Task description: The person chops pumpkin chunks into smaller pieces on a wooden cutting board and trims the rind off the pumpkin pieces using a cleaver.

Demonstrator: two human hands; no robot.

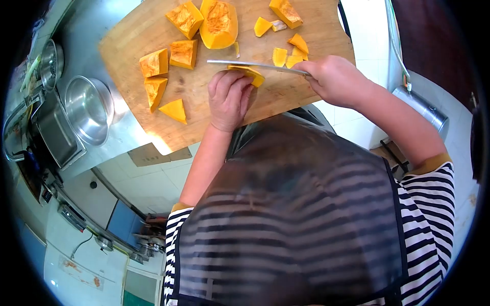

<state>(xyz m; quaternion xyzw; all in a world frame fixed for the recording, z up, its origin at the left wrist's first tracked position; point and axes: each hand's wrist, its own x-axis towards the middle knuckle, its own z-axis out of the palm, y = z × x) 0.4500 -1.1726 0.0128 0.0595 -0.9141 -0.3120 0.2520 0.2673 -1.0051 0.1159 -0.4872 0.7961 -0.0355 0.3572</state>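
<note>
My right hand (pixel 331 79) is closed around the handle of a knife (pixel 255 64), whose blade reaches left across the wooden cutting board (pixel 204 115). Beneath the blade, my left hand (pixel 228 97) grips a piece of pumpkin (pixel 255 77) with bent fingers. The knife edge lies at the top of that piece; whether it has cut in is hidden. Above sits a large pumpkin chunk (pixel 218 23) with stringy flesh showing. More pumpkin chunks (pixel 182 53) lie left of my left hand, and a flat pumpkin wedge (pixel 174 110) is near the board's lower edge. Thin pumpkin trimmings (pixel 279 56) lie close to my right hand.
Left of the board, a round steel bowl (pixel 89 109) stands on the metal counter (pixel 120 137). A rectangular steel pan (pixel 56 130) and a smaller metal bowl (pixel 51 64) are farther left. On the floor at right is a metal cylinder (pixel 423 109).
</note>
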